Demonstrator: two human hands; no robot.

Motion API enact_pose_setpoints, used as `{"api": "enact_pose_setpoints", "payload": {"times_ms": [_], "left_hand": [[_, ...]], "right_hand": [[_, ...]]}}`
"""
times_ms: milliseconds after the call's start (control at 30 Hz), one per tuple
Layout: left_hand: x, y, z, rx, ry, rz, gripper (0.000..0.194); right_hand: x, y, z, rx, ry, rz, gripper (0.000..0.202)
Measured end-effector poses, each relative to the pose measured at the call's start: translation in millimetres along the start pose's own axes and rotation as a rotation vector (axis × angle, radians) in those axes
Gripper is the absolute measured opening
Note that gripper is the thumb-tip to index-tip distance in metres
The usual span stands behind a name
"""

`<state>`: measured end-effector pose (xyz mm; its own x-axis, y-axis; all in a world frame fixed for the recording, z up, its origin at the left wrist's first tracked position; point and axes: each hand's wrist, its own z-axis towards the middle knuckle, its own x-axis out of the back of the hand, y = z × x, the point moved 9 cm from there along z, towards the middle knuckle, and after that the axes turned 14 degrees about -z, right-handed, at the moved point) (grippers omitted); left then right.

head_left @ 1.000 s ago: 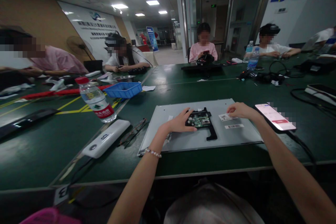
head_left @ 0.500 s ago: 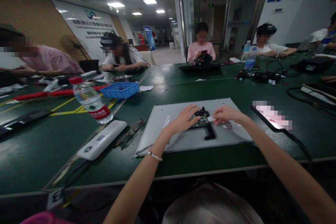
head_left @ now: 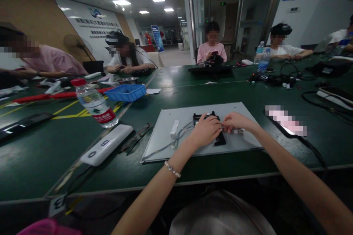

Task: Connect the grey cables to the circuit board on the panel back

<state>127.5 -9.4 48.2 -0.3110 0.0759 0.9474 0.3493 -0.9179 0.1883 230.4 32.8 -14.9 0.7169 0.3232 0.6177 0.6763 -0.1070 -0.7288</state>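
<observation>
A thin grey panel (head_left: 160,137) lies flat on the table before me. On its middle sits a black bracket (head_left: 220,140), whose circuit board is mostly covered by my left hand (head_left: 206,130). That hand is palm down over the bracket, fingers bent together and tips meeting those of my right hand (head_left: 237,121). My right fingers are pinched; what lies between the fingertips of either hand is hidden. Grey cables (head_left: 180,134) run from under my left hand across the panel's left part, beside a small white block (head_left: 174,127). A barcode label (head_left: 239,131) shows below my right hand.
Left of the panel are folded glasses (head_left: 136,137), a white power bank (head_left: 107,145), a water bottle (head_left: 95,104) and a blue tray (head_left: 127,92). A phone (head_left: 285,122) with a cable lies at right. Several people sit around the green table (head_left: 171,80).
My left hand has shifted right and down, from lying spread over the board to meeting my right fingertips. The white strip seen in my right fingers is now hidden. More cable shows.
</observation>
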Motion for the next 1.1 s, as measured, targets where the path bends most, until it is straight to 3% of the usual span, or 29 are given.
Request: {"api": "enact_pose_setpoints", "payload": {"times_ms": [200,300,433,733,967,1100], "left_hand": [[-4.8,0,-2,-0.001,0.004,0.0,0.031],[-5.0,-1,-3,0.006,0.016,-0.004,0.027],[-4.9,-1,-3,0.007,0.005,-0.001,0.027],[-3.0,1,-6,0.007,0.026,0.003,0.027],[20.5,-7,-9,0.061,0.111,0.043,0.028],[44.4,-39,-16,0.191,0.178,0.085,0.027]], "right_hand": [[5,5,5,0.049,0.097,-0.219,0.008],[9,1,4,0.107,0.145,-0.288,0.021],[3,-6,4,0.183,0.098,-0.342,0.023],[3,-9,-1,0.158,0.08,-0.273,0.022],[21,-14,-5,0.231,0.205,-0.104,0.023],[25,-18,-5,0.267,0.26,-0.072,0.023]]}}
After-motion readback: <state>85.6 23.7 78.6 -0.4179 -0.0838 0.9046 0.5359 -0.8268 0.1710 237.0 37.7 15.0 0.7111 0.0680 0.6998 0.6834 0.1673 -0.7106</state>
